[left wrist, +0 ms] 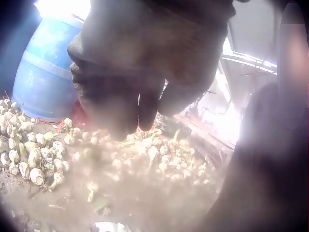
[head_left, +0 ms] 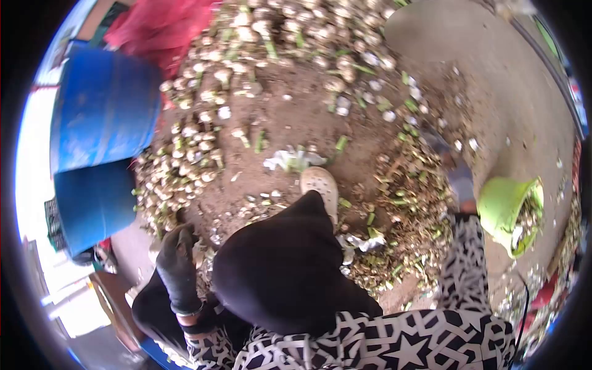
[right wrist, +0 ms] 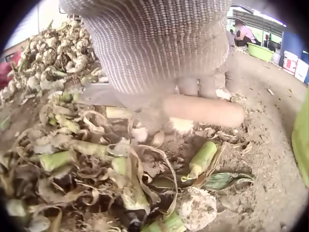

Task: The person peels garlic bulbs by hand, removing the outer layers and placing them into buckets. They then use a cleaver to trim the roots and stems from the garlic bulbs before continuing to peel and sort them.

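Observation:
My gloved left hand (head_left: 177, 262) hangs beside my knee, near the smaller heap of garlic bulbs (head_left: 188, 154). In the left wrist view its fingers (left wrist: 152, 104) point down, loosely bent, and no object shows between them. Blurred by motion, my gloved right hand (head_left: 459, 179) is low over a pile of cut stems and dry leaves (head_left: 413, 185). It grips a knife (right wrist: 203, 110) whose pale rounded handle sticks out past the glove. The flat grey blade (right wrist: 99, 94) shows on the other side, partly hidden by the hand. A pale cut garlic piece (right wrist: 197, 209) lies among the trimmings.
A large garlic heap (head_left: 290, 31) spreads ahead, beside red netting (head_left: 157, 31). Blue barrels (head_left: 105, 108) stand on the left. On the right a lime-green bucket (head_left: 509, 213) holds scraps. My shoe (head_left: 320, 185) is on the dirt floor. Farther off, another person (right wrist: 245, 35) crouches.

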Demonstrator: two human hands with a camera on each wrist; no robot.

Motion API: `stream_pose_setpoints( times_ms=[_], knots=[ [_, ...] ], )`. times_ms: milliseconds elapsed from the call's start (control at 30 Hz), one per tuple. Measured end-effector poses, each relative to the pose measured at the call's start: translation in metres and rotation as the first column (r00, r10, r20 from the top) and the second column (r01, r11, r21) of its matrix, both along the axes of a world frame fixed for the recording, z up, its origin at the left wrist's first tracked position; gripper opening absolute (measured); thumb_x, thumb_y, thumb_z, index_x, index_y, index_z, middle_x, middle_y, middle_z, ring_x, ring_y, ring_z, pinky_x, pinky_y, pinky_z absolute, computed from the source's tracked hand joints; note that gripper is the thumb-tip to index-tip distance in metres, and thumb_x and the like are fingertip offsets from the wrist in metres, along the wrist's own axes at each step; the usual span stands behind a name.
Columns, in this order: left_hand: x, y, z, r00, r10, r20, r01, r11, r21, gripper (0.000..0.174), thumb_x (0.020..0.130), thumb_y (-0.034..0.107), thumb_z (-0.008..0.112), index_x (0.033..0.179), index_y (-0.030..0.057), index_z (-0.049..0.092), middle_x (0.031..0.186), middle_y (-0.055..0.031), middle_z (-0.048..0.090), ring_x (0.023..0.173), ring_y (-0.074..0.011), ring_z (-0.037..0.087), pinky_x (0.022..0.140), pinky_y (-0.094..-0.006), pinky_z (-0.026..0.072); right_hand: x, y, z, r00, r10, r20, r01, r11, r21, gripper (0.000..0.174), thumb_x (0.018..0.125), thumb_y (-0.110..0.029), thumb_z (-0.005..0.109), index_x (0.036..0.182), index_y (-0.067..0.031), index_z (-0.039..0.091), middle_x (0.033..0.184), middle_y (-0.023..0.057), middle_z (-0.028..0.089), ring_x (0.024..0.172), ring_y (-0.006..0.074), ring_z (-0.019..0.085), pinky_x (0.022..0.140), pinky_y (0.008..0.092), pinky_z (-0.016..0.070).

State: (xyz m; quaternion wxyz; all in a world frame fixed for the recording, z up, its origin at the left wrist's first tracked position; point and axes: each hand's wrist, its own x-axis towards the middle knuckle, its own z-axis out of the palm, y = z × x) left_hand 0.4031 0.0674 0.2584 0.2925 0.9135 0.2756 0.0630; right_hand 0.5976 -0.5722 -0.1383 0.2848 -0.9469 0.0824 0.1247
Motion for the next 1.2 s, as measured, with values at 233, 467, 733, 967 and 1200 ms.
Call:
stream_pose_setpoints(
  times_ms=[233,467,733,967,1200],
  knots=[
    [-0.04,-0.033,0.086,0.939,0.048,0.341,0.082,0.931,-0.356,0.042,0.097,0.034,0.059,0.112,-0.0052,0.063,0.106,-0.0103,0.065,0.091,-0.017,0.064,0.08,-0.0276,0.0502,-0.036,0.249,0.32,0.886,0.095,0.454,-0.269,0.903,0.335,0.035,0.095,-0.016,0.058,0.127,-0.004,0.055,0.097,0.0079,0.065,0.086,0.018,0.063,0.077,0.0303,0.0511],
    [-0.109,-0.046,0.11,0.723,0.008,0.691,0.475,0.721,-0.505,0.054,0.1,0.021,0.054,0.145,-0.0012,0.034,0.142,-0.0149,0.045,0.13,-0.0221,0.045,0.106,-0.0336,0.0367,-0.179,0.479,0.533,0.333,0.536,0.776,-0.861,0.508,0.018,0.042,0.085,-0.018,0.065,0.122,-0.0028,0.05,0.092,0.0161,0.06,0.072,0.0335,0.063,0.063,0.0427,0.0517],
    [-0.213,0.048,0.05,0.499,0.628,0.598,0.326,0.503,-0.801,0.052,0.091,0.035,0.068,0.125,-0.0009,0.051,0.107,-0.0044,0.061,0.093,-0.0119,0.06,0.082,-0.0261,0.0488,-0.268,0.572,0.496,0.297,0.793,0.532,-0.913,0.072,0.402,0.052,0.09,-0.033,0.066,0.131,-0.0048,0.051,0.118,0.0223,0.06,0.099,0.0327,0.065,0.081,0.0393,0.0522],
    [-0.241,0.052,0.057,0.662,0.487,0.57,0.012,0.753,-0.658,0.053,0.083,0.017,0.072,0.129,-0.0016,0.051,0.108,-0.0107,0.064,0.09,-0.0172,0.063,0.08,-0.0305,0.0509,-0.262,0.612,0.458,0.378,0.926,-0.018,0.335,-0.119,0.935,0.084,0.079,-0.083,0.041,0.107,-0.0061,0.06,0.092,0.0145,0.06,0.084,0.0332,0.062,0.065,0.045,0.0536],
    [-0.246,0.063,0.076,0.798,0.315,0.514,-0.182,0.939,-0.293,0.054,0.079,0.01,0.068,0.13,0.0001,0.052,0.096,-0.019,0.061,0.086,-0.0353,0.063,0.078,-0.0367,0.0507,-0.244,0.638,0.432,0.228,0.972,-0.049,0.283,-0.018,0.959,0.101,0.067,-0.095,0.034,0.101,-0.0035,0.061,0.084,0.0133,0.063,0.071,0.0258,0.062,0.054,0.0336,0.0506]
  ],
)
